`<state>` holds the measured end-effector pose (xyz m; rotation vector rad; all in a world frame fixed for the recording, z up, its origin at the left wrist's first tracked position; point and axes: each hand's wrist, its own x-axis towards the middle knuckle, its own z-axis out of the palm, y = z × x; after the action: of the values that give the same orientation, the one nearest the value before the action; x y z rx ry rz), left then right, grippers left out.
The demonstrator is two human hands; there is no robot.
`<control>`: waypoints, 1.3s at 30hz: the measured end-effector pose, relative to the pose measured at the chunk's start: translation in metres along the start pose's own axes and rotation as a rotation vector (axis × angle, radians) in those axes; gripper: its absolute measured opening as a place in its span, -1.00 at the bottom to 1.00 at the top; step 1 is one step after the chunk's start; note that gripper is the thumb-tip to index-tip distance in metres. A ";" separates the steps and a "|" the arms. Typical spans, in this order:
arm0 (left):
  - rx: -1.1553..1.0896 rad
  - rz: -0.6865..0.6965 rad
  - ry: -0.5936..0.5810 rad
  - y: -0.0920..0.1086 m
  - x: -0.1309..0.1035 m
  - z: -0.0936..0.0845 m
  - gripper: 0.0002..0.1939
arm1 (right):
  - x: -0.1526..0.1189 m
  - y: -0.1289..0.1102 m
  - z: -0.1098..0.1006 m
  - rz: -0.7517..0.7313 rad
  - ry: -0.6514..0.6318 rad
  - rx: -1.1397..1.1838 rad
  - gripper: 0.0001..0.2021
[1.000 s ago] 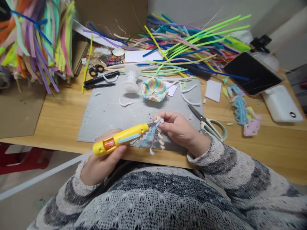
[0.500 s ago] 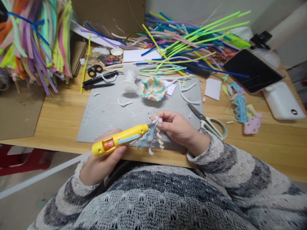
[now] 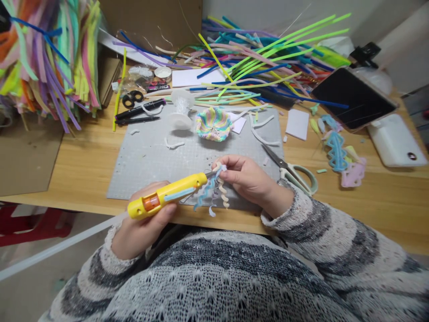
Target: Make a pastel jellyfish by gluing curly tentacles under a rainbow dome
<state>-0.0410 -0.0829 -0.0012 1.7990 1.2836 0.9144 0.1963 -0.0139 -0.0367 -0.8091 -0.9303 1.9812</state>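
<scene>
Glue gun (image 3: 177, 193) tight in left hand (image 3: 144, 230), nozzle (image 3: 211, 174) aimed two o'clock, right by curly strips (image 3: 223, 192) pinched in right hand (image 3: 253, 181); at twelve beyond, ruffled cup (image 3: 214, 124)!

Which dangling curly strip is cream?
The rightmost strip, hanging from the right hand; the blue strip and purple strip hang left of it.

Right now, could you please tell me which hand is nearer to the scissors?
The right hand: it sits just left of the scissors, while the left hand is farther left, gripping the yellow glue gun.
</scene>
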 end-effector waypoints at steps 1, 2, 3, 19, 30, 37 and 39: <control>0.001 -0.003 0.007 0.000 0.000 0.000 -0.82 | 0.000 0.000 0.000 0.001 0.001 -0.002 -0.77; 0.000 -0.003 0.010 -0.001 -0.001 0.000 -0.81 | 0.000 0.000 0.000 0.003 0.001 -0.005 -0.77; -0.001 -0.001 0.010 -0.001 -0.001 0.000 -0.80 | 0.000 0.000 0.000 0.003 0.002 -0.007 -0.77; 0.005 -0.007 0.032 0.003 0.000 0.002 -0.84 | -0.001 0.000 -0.001 0.014 0.011 -0.003 -0.76; 0.002 -0.003 -0.008 0.002 0.001 -0.001 -0.69 | 0.000 0.000 -0.001 0.007 0.004 -0.012 -0.78; 0.015 0.032 -0.058 0.003 0.004 -0.005 -0.73 | -0.001 0.000 -0.001 0.002 0.013 -0.003 -0.77; 0.011 0.029 -0.069 0.001 0.003 -0.006 -0.74 | -0.001 0.000 -0.001 -0.002 0.009 0.000 -0.77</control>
<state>-0.0447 -0.0791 0.0028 1.8454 1.2247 0.8552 0.1968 -0.0143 -0.0371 -0.8158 -0.9253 1.9739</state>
